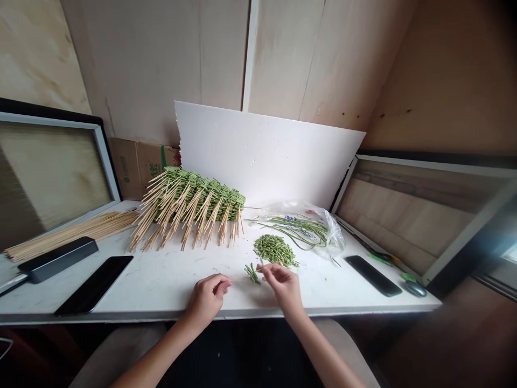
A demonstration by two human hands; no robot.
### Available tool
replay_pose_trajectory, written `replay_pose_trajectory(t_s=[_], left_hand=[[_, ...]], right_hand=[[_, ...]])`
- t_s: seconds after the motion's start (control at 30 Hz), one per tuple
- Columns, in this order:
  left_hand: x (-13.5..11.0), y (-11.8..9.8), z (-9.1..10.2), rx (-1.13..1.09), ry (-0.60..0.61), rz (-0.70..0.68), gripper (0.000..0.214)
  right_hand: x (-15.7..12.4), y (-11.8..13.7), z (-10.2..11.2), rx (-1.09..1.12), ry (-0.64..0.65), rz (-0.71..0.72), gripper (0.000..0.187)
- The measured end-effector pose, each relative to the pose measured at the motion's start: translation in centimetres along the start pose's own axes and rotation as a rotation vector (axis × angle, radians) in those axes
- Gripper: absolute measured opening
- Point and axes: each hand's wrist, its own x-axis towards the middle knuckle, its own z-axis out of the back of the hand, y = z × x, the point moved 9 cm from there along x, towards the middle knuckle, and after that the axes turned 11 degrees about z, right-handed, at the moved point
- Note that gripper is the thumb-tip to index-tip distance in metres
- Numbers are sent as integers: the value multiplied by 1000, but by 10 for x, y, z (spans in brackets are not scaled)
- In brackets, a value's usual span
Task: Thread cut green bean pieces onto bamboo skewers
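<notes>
My right hand (284, 284) pinches a short green stem piece (262, 264) between thumb and fingers. A few more cut green pieces (252, 273) sit close together just left of those fingertips; whether a stick runs through them I cannot tell. My left hand (208, 297) is closed near the table's front edge, its fingers curled in, and what it holds, if anything, is hidden. Behind my right hand lies a heap of cut green stem pieces (274, 249). At the back left is a large stack of skewers threaded with green pieces (202, 188), bare ends pointing toward me.
Bare wooden skewers (81, 229) lie at the left, by a black box-shaped device (60, 260) and a dark tablet-like slab (97, 284). A plastic bag (333, 231) with long green stems is back right. A black phone (374, 275) and a mouse (415, 288) lie right.
</notes>
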Motion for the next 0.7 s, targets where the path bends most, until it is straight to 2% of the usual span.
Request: replay_pose_trajectory(t_s=[0.13,0.43,0.57,0.7], left_hand=[[1,-1,1,-18,-3,27,25],[2,-4,0,-16,31,50,28],[5,-2,5,-33,-16,102,30],[7,0,5,-30,-30,115,32]], right_hand=[[-10,-13,-14,-1,20,-31,34],[-3,-8,-11,-102,117,4,34],[2,3,-3,-373,162,157,28],[-2,8,-8,-666,218,322,16]])
